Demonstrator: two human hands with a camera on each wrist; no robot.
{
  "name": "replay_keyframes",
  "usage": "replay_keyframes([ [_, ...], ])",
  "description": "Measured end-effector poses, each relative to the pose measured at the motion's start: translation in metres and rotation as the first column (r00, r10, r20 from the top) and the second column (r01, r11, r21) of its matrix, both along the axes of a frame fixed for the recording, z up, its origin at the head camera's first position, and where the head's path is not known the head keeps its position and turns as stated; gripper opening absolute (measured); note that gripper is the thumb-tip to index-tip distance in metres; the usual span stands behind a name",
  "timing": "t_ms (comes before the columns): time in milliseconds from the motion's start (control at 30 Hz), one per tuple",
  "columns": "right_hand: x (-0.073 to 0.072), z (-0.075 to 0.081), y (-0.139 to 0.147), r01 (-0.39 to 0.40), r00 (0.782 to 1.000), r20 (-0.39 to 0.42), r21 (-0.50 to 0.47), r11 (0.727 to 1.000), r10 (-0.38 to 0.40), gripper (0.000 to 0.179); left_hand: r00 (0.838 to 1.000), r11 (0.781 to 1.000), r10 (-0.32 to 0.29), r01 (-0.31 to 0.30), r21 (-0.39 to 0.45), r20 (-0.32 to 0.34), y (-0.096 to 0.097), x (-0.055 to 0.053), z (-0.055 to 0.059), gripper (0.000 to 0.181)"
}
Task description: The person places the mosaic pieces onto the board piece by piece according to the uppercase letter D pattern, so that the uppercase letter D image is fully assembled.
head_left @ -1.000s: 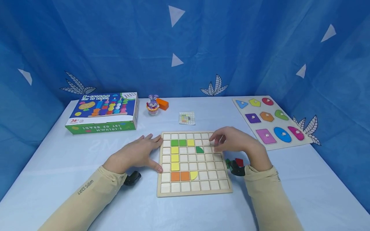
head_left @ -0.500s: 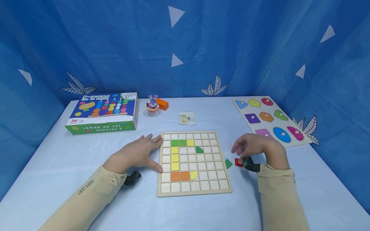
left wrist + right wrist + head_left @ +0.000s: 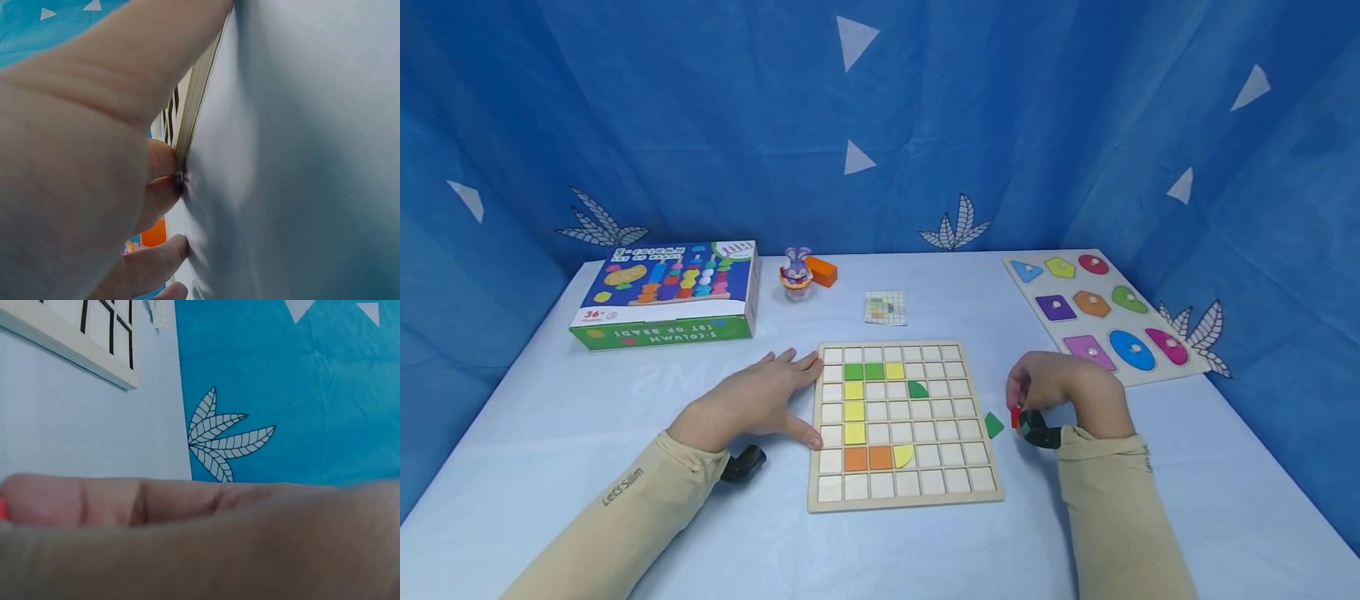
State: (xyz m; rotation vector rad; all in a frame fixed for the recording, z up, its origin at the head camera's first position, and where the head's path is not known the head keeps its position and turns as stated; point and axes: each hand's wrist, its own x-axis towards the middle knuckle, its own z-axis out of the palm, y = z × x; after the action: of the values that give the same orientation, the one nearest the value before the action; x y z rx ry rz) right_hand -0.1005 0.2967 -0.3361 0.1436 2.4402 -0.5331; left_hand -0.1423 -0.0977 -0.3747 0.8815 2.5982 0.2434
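Observation:
My left hand [image 3: 760, 398] lies along the left edge of a wooden grid board [image 3: 910, 505], thumb and fingertips against its rim, fingers spread. On the board sit green, yellow and orange square tiles, a dark green quarter-circle tile [image 3: 917, 389] and a yellow quarter-circle tile [image 3: 902, 456]. Right of the board, my right hand [image 3: 1060, 383] pinches a small red tile [image 3: 1016, 417] between thumb and fingers, tipped up on its edge. A sliver of that red tile shows at the left border of the right wrist view. Beside it lies a green tile [image 3: 993, 425].
A small pattern card [image 3: 885, 307] lies behind the board. Farther back are a bead-set box [image 3: 662, 296], a rabbit figure [image 3: 796, 273] and an orange block [image 3: 822, 271]. A knobbed shape puzzle [image 3: 1075, 283] lies at the back right. Blue cloth hangs behind the table.
My right hand has moved from over the board to the tiles on its right and lifted the red tile upright off the table. The left hand has stayed at the board's edge.

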Motion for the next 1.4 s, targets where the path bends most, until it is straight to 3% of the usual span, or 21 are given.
replay_keyframes([
  [133, -0.001, 0.001, -0.001, 0.004, 1.0, -0.02, -0.03, 1.0, -0.004, 0.025, 1.0, 1.0, 0.005, -0.005, -0.006, 0.003, 0.0, 0.0, 0.0, 0.128],
  [533, 0.002, 0.012, -0.004, -0.061, 0.995, -0.085, -0.044, 0.997, 0.057, 0.015, 1.0, 1.0, 0.003, -0.003, 0.004, 0.008, 0.0, 0.001, -0.001, 0.128],
  [800, -0.005, 0.016, -0.018, -0.165, 0.972, -0.194, -0.167, 0.972, 0.132, 0.011, 1.0, 1.0, -0.003, 0.003, 0.007, -0.002, -0.001, 0.001, -0.001, 0.127],
  [1000, -0.008, 0.013, -0.036, -0.239, 0.947, -0.266, -0.211, 0.948, 0.18, 0.013, 1.0, 1.0, 0.0, 0.0, 0.005, -0.001, 0.0, 0.001, 0.0, 0.127],
  [1400, -0.011, -0.001, -0.08, -0.312, 0.925, -0.296, -0.232, 0.921, 0.238, 0.015, 1.0, 1.0, -0.007, 0.008, 0.006, -0.013, 0.0, 0.0, 0.0, 0.127],
])
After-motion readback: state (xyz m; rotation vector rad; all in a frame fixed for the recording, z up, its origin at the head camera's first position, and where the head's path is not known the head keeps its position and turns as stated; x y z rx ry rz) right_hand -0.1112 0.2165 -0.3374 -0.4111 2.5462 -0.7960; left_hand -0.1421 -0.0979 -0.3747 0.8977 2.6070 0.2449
